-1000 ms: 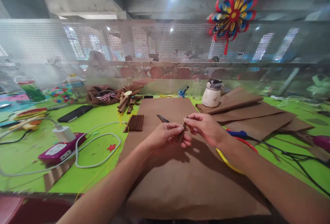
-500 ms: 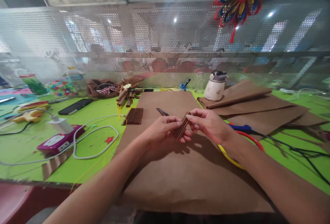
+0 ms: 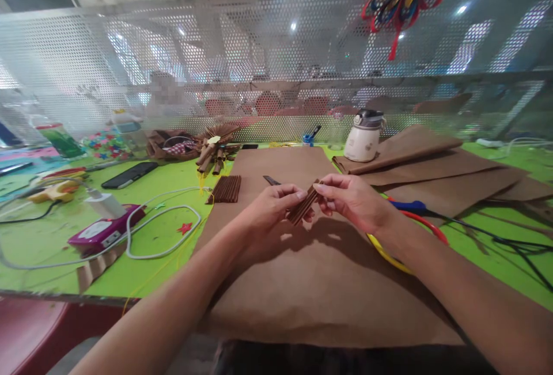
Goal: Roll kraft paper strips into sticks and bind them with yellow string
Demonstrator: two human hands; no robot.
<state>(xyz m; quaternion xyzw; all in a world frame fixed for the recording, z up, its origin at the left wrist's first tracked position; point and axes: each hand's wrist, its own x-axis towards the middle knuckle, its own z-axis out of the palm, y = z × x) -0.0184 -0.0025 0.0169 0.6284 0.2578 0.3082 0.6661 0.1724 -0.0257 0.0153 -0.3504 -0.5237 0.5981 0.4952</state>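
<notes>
Pleated paper [image 3: 303,206] has tilted flatter, left hand [image 3: 272,205] and right hand [image 3: 352,201] pinching it over brown sheet [image 3: 328,300]; perforated screen [image 3: 276,46] behind, chairs [image 3: 268,104] probably beyond.

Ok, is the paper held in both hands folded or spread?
Folded: the held paper shows narrow parallel pleats between left hand and right hand.

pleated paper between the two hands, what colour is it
Brown; the pleated paper shows best in the head view.

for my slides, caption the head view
Left hand and right hand hold a ribbed brown piece above brown paper on a green table.
</notes>
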